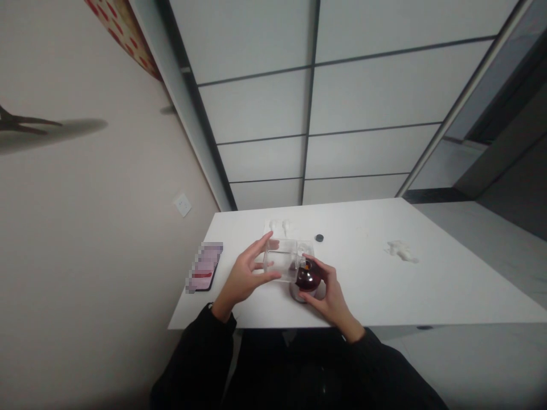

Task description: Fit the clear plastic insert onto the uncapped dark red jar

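My left hand (248,273) grips a clear box-shaped container (281,261), tipped on its side above the table. Its fingers wrap round the far and near walls. My right hand (329,293) is closed round a small rounded glass bottle (308,280) with dark red contents. The bottle leans so that its neck is at the container's right end; whether liquid is flowing cannot be made out. Just under the bottle is a greyish round item, partly hidden. Beyond the hands, a small dark round cap (319,238) lies on the table.
The white table (367,296) meets a wall on the left. A phone (205,267) lies near that side. Two small white spoon-like pieces (285,226) are behind the container. Crumpled white tissue (401,251) lies to the right. Panelled sliding doors (265,114) stand behind.
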`<state>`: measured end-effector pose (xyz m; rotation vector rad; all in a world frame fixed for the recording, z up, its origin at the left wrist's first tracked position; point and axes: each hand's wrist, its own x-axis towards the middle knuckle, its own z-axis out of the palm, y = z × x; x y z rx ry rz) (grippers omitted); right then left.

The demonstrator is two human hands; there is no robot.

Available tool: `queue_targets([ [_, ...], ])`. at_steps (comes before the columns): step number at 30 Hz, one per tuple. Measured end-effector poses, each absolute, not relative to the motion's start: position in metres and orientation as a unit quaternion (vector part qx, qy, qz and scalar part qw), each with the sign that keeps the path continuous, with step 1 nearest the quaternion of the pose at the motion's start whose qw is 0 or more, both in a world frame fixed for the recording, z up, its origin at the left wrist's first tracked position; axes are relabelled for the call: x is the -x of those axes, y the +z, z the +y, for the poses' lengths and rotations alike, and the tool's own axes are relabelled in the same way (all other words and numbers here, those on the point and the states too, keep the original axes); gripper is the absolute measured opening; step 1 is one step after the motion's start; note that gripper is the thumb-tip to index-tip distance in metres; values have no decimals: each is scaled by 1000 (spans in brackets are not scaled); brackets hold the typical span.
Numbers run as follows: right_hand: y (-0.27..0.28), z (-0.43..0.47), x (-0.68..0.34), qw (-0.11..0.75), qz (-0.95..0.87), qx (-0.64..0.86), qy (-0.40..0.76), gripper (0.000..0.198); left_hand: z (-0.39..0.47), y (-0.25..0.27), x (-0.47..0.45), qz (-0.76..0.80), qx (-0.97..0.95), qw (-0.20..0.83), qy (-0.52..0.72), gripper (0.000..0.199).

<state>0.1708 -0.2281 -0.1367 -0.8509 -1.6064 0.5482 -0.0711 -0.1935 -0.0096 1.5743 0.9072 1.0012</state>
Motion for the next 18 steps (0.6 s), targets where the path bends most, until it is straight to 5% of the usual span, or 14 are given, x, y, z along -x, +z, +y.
queue_targets([
  [18,-133,-229,-172,575,-691,386,208,88,-183,50,66,323,-863,288,262,84],
])
